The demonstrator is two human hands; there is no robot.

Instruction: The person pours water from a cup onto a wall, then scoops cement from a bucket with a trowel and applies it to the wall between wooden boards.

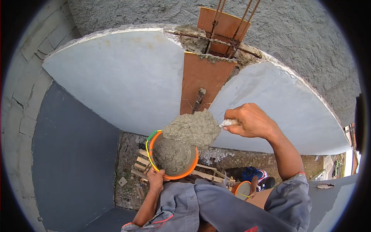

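Item 1: my right hand (249,120), fingers curled firmly round the white handle of 1 trowel (230,122); the blade is hidden beneath its load

Item 2: mortar (193,127), grey and wet-looking, 1 broad heap on the trowel; in my view it overlaps the bucket's rim, though I cannot tell how much gap lies between

Item 3: 1 orange bucket (195,160), held in front of my body, mouth upward, more mortar inside; yellow handle (147,154), green grip (152,135)

Item 4: my left hand (156,179), clasping the near rim; I cannot make out every finger

Item 5: 1 brown board (205,75) between 2 pale wall faces, 1 further brown panel (220,23) beyond, rusty rods (213,29) rising between them

Item 6: below me, 1 other person (251,173) beside another orange bucket (242,189)

Handling note, my judgement: the heap sits wide, so a level wrist and slow, even movement suit it; staying above the bucket lets spills drop back inside; a firm left hold steadies the weight
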